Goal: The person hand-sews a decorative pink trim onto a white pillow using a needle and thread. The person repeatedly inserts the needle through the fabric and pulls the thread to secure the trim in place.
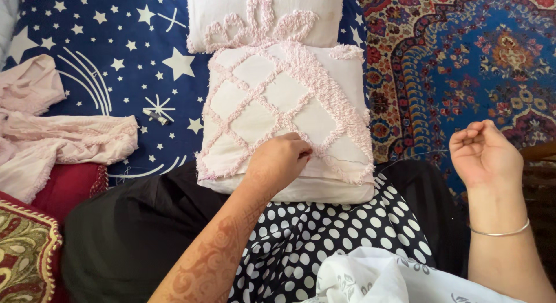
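Your left hand point(279, 159) rested on the near half of the pink tufted cushion point(286, 115), fingertips pinched together on the cover just above its near edge, where the open seam ran. The cushion lay across your lap, its far edge butting a second white cushion point(263, 16) on the star-printed blue sheet point(110, 60). Your right hand point(483, 152) was held well off to the right, over the patterned rug point(463, 54), fingers curled together around a fine thread point(405, 159) that ran taut back toward the seam; any needle was too small to make out.

To do that stitch well, in my judgement, you needed to keep the left pinch close to where the thread left the cloth, so the cover did not pucker as you drew it through. Pulling in line with the seam, rather than upward, would have set the stitch flat, and easing off once the thread went snug would have kept the tufting from bunching.

A small dark tube-shaped thing point(156, 116) lay on the sheet near the cushion's left edge, and pale pink cloth point(52, 135) was heaped at the sheet's left edge.
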